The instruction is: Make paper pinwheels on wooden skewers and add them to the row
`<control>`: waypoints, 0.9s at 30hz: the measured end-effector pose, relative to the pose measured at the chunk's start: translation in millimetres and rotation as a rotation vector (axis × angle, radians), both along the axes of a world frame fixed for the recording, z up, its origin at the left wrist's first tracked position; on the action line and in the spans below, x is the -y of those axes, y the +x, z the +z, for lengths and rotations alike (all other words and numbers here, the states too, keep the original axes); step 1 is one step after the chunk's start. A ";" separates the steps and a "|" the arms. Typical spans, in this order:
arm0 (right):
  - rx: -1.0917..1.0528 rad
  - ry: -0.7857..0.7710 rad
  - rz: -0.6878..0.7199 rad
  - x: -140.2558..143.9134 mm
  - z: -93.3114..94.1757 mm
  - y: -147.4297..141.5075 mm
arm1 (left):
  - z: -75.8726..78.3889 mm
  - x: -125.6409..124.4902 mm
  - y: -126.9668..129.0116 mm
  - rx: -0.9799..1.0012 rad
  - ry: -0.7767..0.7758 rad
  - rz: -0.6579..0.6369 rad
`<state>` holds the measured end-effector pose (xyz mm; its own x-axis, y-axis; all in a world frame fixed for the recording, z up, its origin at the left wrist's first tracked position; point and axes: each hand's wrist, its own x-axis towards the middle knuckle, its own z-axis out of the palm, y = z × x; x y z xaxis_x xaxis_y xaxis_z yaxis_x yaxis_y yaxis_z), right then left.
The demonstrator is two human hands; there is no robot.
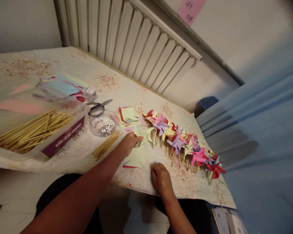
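Fingers of the left hand (pixel 130 143) pinch the pale green pinwheel (pixel 144 135) lying just beyond them on the table (pixel 88 152), while the right hand (pixel 161 178) rests closed, empty, nearer the edge.

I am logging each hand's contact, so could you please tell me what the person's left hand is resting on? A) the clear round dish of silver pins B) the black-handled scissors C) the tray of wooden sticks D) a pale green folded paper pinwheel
D: the left hand lies on the pale green folded paper pinwheel, while the black-handled scissors, clear round dish of silver pins and tray of wooden sticks lie apart from it.
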<state>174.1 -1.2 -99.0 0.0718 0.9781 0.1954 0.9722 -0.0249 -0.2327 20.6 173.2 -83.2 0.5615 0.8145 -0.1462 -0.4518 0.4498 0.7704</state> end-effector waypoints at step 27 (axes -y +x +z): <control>0.137 -0.066 -0.111 -3.6 6.4 -2.2 | 11.6 3.8 -0.3 -0.045 -0.004 0.058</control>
<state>171.9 2.4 -92.6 0.1568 0.9768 0.1462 0.9852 -0.1443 -0.0926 20.3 169.4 -71.6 0.5063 0.8447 -0.1738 -0.4417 0.4271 0.7890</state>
